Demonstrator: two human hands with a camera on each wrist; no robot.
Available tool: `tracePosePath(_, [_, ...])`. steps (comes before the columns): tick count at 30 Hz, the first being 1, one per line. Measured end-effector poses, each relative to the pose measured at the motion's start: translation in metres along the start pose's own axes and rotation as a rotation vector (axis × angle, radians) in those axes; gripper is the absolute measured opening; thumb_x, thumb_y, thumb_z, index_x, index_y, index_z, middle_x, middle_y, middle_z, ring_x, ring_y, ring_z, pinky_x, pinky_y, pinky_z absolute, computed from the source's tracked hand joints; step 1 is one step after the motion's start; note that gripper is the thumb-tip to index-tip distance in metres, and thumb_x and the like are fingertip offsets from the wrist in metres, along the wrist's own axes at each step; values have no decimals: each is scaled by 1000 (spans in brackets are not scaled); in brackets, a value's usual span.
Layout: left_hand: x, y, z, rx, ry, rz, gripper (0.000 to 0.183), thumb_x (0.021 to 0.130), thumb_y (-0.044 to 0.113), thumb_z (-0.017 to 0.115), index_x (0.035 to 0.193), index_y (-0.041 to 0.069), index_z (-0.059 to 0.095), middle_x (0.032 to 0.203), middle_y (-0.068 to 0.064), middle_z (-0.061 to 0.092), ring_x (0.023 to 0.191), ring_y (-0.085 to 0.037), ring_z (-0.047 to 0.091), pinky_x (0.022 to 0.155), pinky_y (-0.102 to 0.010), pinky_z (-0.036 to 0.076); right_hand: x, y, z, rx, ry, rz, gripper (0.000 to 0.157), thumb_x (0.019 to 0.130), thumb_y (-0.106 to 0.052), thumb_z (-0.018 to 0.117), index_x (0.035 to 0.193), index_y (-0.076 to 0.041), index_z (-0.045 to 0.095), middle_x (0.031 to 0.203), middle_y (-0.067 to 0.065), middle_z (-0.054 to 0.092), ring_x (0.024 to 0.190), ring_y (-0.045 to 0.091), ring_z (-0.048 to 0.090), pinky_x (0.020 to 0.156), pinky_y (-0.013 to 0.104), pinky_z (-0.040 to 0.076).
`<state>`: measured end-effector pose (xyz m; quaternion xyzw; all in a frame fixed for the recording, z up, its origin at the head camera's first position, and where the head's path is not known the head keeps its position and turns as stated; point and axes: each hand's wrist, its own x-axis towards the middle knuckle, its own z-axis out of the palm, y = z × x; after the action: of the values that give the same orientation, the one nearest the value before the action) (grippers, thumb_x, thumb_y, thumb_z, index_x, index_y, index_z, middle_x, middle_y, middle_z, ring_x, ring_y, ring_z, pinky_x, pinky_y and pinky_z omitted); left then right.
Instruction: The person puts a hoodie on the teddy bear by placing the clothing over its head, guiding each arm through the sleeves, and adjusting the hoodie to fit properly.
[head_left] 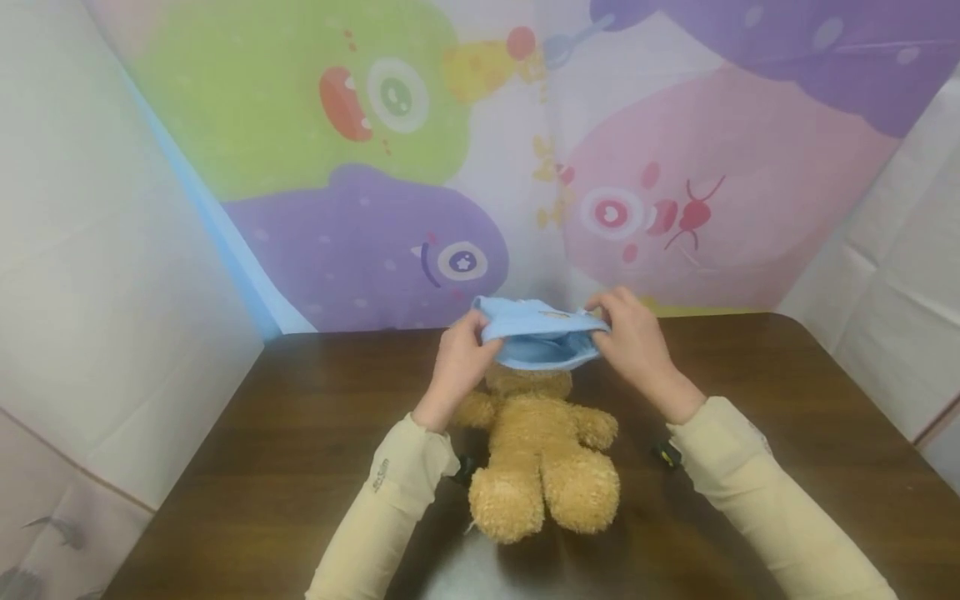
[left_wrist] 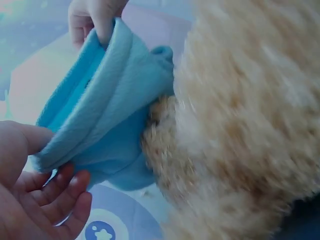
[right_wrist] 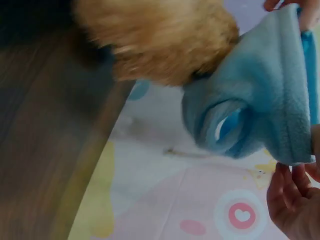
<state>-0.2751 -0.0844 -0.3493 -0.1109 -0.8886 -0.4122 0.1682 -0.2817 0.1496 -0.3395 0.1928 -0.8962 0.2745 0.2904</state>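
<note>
A small light-blue fleece doll top (head_left: 547, 325) is held up by its hem, the wide opening facing the head camera. The left hand (head_left: 463, 354) pinches one end of the hem, thumb inside and fingers outside in the left wrist view. At the other end the right hand (head_left: 633, 337) pinches the same edge. Below is a tan plush teddy bear (head_left: 532, 442), its legs toward the camera. The top overlaps the bear's head, hiding most of it. A round armhole (right_wrist: 227, 125) shows in the right wrist view, close beside the bear's fur (right_wrist: 170, 45).
The bear is on a dark wooden table (head_left: 337, 400). A small black item with a yellow mark (head_left: 666, 454) lies near the right cuff, another dark item (head_left: 465, 468) beside the left cuff. A cartoon-printed backdrop (head_left: 547, 167) rises behind, with pale side panels (head_left: 112, 250).
</note>
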Motion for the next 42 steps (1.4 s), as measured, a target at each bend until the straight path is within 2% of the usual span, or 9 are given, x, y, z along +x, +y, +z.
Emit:
tracePosePath(6, [-3,3,-2,-4,106,34,8,74,8,56,82,8,54,80,-5,53,71,-18,46,64,-30,40,-2,5,3,-60,-1,46,32,66,6,59,97,-4,62,93,14,57,81,30,56,62,45,46])
tracePosePath(11, [-3,2,-1,-44,185,81,16,72,2,54,88,4,52,99,-9,51,76,-21,47,67,-32,42,0,1,7,110,-92,150,40,72,10,49,110,2,60,111,21,59,100,37,54,83,47,44])
tracePosePath(14, [-2,2,-2,-56,215,122,31,73,-2,52,104,5,53,117,-8,49,70,-20,48,61,-30,42,1,-3,8,209,-114,179,45,74,9,44,116,1,58,118,20,57,108,36,51,90,47,42])
tracePosePath(16, [-1,2,-4,-46,203,155,46,76,-5,48,118,11,52,129,-6,44,68,-19,48,54,-29,41,2,-5,8,250,-112,164,47,75,8,42,118,0,58,121,19,56,113,35,49,95,47,38])
tracePosePath(18, [0,3,-6,-31,174,182,58,78,-7,45,130,18,48,138,-1,39,83,-19,56,61,-30,45,3,-6,8,279,-106,145,48,75,8,42,119,-2,57,124,18,54,117,34,47,98,47,35])
tracePosePath(20, [1,4,-8,-19,136,200,62,79,-9,42,133,21,45,142,1,37,106,-20,54,79,-34,48,5,-7,9,294,-97,126,48,74,8,42,119,-3,57,127,16,52,119,34,45,98,48,34])
tracePosePath(23, [1,3,-9,-7,85,184,61,80,-11,39,132,20,47,138,0,43,130,-19,35,104,-39,31,6,-9,11,302,-98,100,50,73,9,44,120,-3,57,132,14,48,123,33,40,100,49,32])
tracePosePath(31, [1,-3,-9,51,36,141,49,81,-9,39,120,15,59,127,-1,54,121,-19,46,99,-35,37,8,0,18,271,-125,33,57,68,7,49,124,-3,53,139,18,36,128,38,32,101,52,29])
tracePosePath(42, [1,-11,-5,32,38,124,50,82,-9,41,131,5,46,143,-6,35,132,-22,32,106,-34,27,7,12,28,250,-123,55,59,64,-3,59,123,-1,51,133,21,39,121,38,37,97,54,32])
